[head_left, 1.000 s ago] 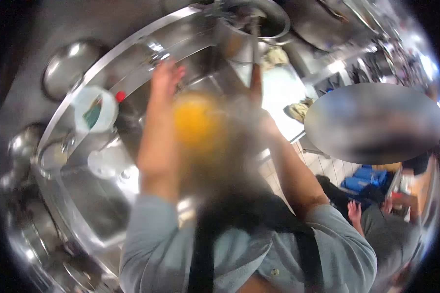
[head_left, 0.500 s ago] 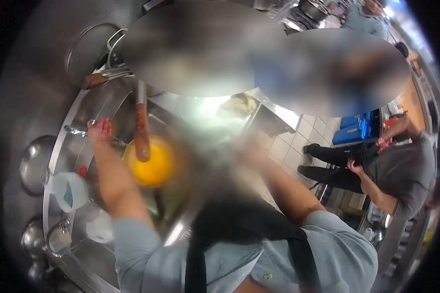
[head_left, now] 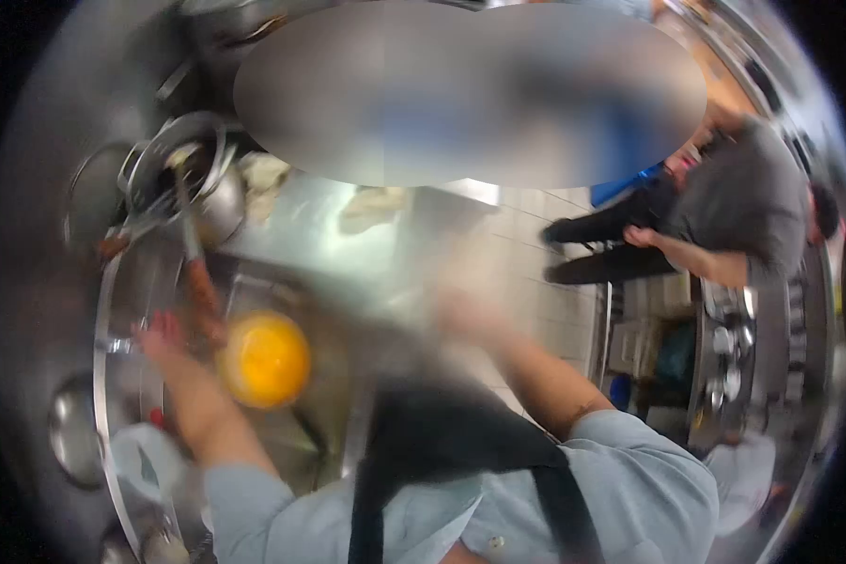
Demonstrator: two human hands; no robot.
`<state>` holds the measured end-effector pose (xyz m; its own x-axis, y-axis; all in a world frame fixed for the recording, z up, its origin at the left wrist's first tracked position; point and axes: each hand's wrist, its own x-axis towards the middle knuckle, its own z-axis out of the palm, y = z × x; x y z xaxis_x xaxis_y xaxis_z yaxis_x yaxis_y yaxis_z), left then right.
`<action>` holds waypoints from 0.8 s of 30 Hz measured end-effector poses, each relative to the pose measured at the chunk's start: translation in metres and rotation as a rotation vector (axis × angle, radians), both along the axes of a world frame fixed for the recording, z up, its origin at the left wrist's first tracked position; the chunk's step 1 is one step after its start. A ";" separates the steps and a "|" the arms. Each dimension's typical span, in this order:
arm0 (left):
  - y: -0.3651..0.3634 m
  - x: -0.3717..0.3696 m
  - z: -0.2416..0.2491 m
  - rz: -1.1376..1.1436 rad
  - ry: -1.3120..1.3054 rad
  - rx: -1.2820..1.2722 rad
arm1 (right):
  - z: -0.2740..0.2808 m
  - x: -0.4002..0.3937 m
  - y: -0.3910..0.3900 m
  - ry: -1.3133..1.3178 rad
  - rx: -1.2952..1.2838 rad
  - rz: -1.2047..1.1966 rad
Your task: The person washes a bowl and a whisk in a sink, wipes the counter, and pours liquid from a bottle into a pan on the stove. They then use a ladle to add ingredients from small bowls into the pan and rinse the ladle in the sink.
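Note:
My left hand point(head_left: 162, 336) is at the metal tap point(head_left: 116, 345) on the sink's left side, fingers bent around its handle, though blur softens the grip. Just right of it, a round container with bright yellow-orange contents point(head_left: 265, 359) stands in the metal sink point(head_left: 348, 414). A wooden handle point(head_left: 204, 299) slants down beside that container, from a pot point(head_left: 218, 202). My right hand point(head_left: 465, 315) hangs at the right, over the edge of the steel surface. Motion smears its fingers, and I cannot make out anything in it.
A translucent plastic jug point(head_left: 147, 461) stands at lower left, near a round metal lid or bowl point(head_left: 77, 432). Pale cloths point(head_left: 371, 209) lie on the steel counter point(head_left: 305, 226). Another person point(head_left: 723, 207) stands on the tiled floor point(head_left: 545, 310) at the right.
The view has shifted, so the sink, tap and yellow container sit lower in it. More of the pot shows. My left hand stays by the tap; my right hand remains blurred.

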<state>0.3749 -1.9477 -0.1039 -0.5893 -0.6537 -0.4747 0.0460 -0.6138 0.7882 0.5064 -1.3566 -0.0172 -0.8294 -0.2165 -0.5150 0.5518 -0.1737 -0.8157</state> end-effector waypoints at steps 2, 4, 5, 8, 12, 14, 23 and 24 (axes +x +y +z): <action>-0.033 0.001 -0.072 -0.136 0.126 0.065 | 0.014 0.018 0.016 -0.046 -0.187 -0.075; 0.040 0.033 -0.082 -0.211 0.185 -0.089 | 0.015 0.042 0.043 -0.016 -0.144 -0.163; 0.048 0.042 -0.110 -0.352 0.123 0.089 | -0.022 0.050 0.072 0.042 -0.006 -0.090; 0.173 0.106 -0.040 -0.567 -0.285 0.024 | -0.065 0.104 0.129 0.147 0.370 -0.233; 0.238 0.096 -0.082 -0.741 -0.427 -0.450 | -0.051 0.220 0.192 -0.141 1.076 -0.338; 0.296 0.088 -0.051 -0.868 -0.301 -0.801 | -0.126 0.295 0.227 -0.150 1.252 -0.429; 0.589 0.104 -0.028 -0.996 -0.266 -1.665 | -0.143 0.527 0.309 -0.291 1.362 -0.698; 0.616 0.126 -0.015 -1.142 -0.269 -1.651 | -0.100 0.519 0.311 -0.295 1.247 -0.775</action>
<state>0.5005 -1.3322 -0.1189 -0.9951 0.0783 -0.0600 0.0447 0.8999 0.4337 1.0257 -1.0458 -0.1168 -0.3656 0.9097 -0.1969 0.8178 0.2129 -0.5347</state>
